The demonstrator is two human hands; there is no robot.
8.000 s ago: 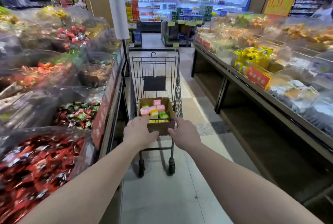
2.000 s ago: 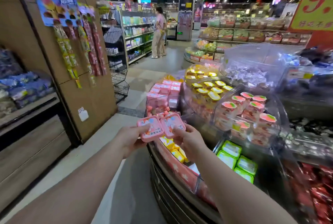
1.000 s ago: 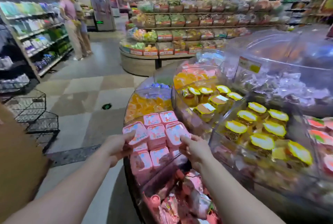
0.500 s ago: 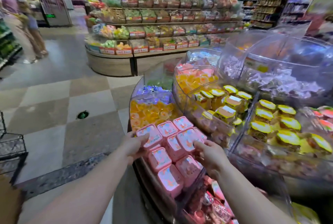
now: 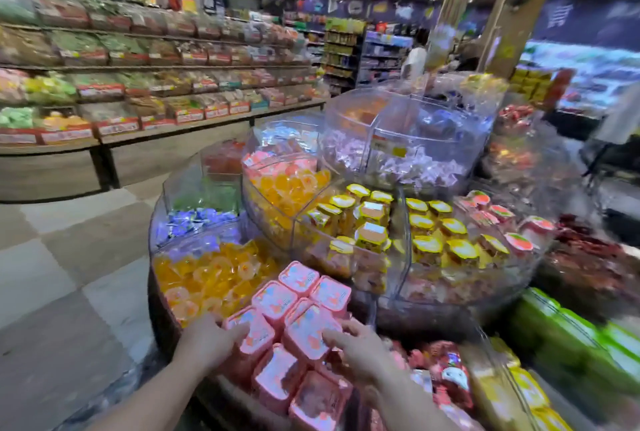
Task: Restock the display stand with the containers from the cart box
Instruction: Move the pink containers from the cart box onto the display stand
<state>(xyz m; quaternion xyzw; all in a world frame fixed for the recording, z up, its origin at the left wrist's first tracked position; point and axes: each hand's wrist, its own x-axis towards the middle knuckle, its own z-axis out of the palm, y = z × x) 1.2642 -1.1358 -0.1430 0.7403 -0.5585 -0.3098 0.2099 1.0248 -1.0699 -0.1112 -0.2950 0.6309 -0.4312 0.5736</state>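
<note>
Supermarket aisle, checkered floor tiles [image 5: 69, 257] at 9 o'clock, long wall shelving [image 5: 156, 84] at 10 to 11. Round tiered display stand [image 5: 372, 306] fills the centre: clear bins of orange jelly cups [image 5: 207, 274], yellow-lidded jars [image 5: 374, 222], wrapped sweets higher up.

Pink containers [image 5: 298, 295] sit packed in the near bin at 6 o'clock. Left hand [image 5: 207, 340] grips one pink container at the bin's left edge, fingers curled over its lid. Right hand [image 5: 356, 347] pinches the neighbouring one, fingers on the lid.

Judgement: placement step. Seat both flat, labels up, pushed against the row behind, no overhang at the rim. Let go only once each sits level; a stacked layer may slide. Frame is motion-blurred, so exact contact is hard to confirm.
</note>
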